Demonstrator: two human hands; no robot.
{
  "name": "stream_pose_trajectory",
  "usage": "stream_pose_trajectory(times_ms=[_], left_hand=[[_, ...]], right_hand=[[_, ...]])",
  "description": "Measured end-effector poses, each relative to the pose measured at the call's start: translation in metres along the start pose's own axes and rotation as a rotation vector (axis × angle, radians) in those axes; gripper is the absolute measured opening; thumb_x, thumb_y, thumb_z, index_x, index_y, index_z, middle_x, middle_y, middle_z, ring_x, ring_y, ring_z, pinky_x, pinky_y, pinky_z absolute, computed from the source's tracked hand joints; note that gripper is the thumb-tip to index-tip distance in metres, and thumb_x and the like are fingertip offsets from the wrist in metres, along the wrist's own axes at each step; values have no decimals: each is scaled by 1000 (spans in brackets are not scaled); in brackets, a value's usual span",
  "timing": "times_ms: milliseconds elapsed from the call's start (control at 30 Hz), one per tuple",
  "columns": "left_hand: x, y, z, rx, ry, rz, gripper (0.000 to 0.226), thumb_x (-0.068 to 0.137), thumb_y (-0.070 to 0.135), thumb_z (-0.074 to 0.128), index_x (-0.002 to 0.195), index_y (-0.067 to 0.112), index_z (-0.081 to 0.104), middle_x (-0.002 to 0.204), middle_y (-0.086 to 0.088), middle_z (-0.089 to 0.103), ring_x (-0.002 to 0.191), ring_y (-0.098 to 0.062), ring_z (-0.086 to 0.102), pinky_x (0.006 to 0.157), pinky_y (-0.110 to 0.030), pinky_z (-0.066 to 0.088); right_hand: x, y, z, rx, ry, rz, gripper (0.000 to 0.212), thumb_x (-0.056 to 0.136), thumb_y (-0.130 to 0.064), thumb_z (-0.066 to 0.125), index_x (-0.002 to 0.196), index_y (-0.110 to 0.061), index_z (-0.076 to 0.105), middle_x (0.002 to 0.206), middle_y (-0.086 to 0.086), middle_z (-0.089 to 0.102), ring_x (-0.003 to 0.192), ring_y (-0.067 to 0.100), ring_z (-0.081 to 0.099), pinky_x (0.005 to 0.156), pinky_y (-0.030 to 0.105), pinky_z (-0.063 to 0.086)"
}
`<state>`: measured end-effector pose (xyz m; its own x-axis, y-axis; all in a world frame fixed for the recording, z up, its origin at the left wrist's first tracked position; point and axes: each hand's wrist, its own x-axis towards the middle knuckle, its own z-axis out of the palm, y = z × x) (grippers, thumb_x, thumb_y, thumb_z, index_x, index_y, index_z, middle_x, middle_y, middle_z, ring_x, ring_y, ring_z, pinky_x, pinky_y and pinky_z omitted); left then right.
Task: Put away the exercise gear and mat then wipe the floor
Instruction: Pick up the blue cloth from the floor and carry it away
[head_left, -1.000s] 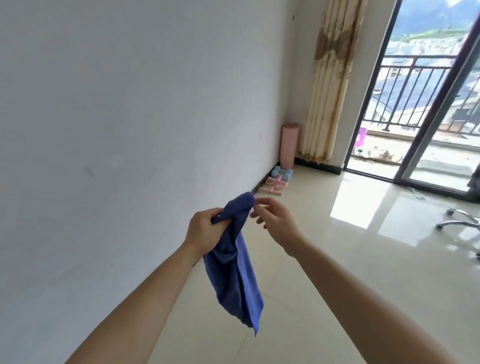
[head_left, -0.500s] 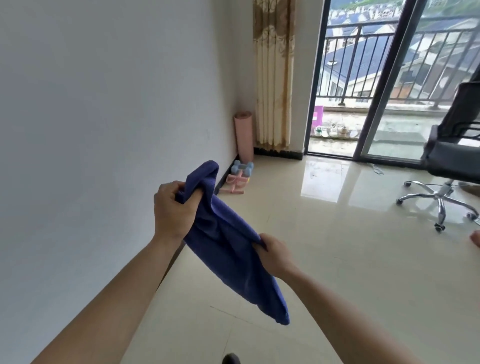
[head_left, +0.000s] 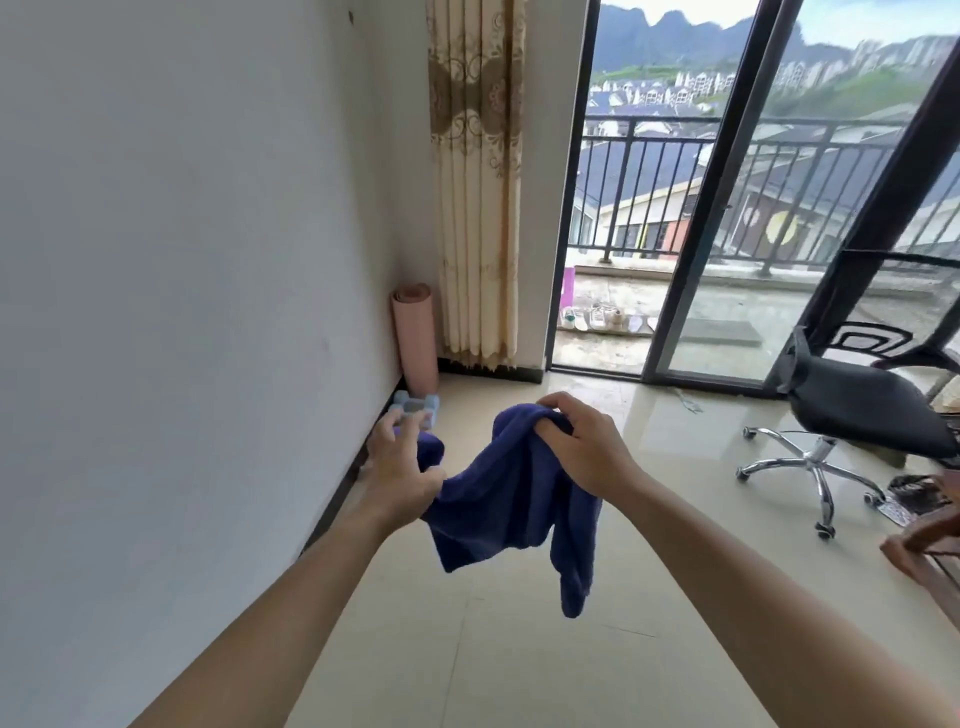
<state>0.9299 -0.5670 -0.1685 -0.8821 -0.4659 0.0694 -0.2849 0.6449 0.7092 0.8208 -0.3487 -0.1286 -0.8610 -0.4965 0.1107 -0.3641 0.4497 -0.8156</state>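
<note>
A dark blue cloth (head_left: 511, 499) hangs between my hands at mid-frame above the tiled floor (head_left: 519, 665). My right hand (head_left: 582, 452) grips a bunched fold at the cloth's top. My left hand (head_left: 400, 467) holds the cloth's left end with its thumb over the fabric and its fingers spread and blurred. A rolled pink mat (head_left: 415, 338) stands upright in the far corner against the white wall. Light blue dumbbells (head_left: 418, 408) lie on the floor in front of it, partly hidden by my left fingers.
A black office chair (head_left: 857, 415) on casters stands at the right. A beige curtain (head_left: 478, 182) hangs beside the open sliding glass door (head_left: 701, 234) onto a balcony. What looks like another person's hand (head_left: 914, 551) rests on wooden furniture at the right edge.
My right hand has moved from the cloth's lower part up to a bunch at its top. My left hand has loosened its fist. The view has moved closer to the corner.
</note>
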Motion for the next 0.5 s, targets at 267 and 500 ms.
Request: stream_pose_trajectory(times_ms=[267,500], left_hand=[[212,76,113,-137,-64,306,30,85,45,66,112,31,72,131,6,61,131,-14,45,111,-48,37],[403,123,127,-255,56,91,8,93,5,60,93,12,56,82,0,62,75,-14,56,63,-15,47]], right_hand=[[203,82,-64,143,78,-48,16,95,-25,59,95,-36,71,87,-18,71,85,-1,64,74,17,46],[407,162,-129,-84,-34,-36,22,92,-23,56,112,-31,52,92,-8,60,83,11,57,70,26,43]])
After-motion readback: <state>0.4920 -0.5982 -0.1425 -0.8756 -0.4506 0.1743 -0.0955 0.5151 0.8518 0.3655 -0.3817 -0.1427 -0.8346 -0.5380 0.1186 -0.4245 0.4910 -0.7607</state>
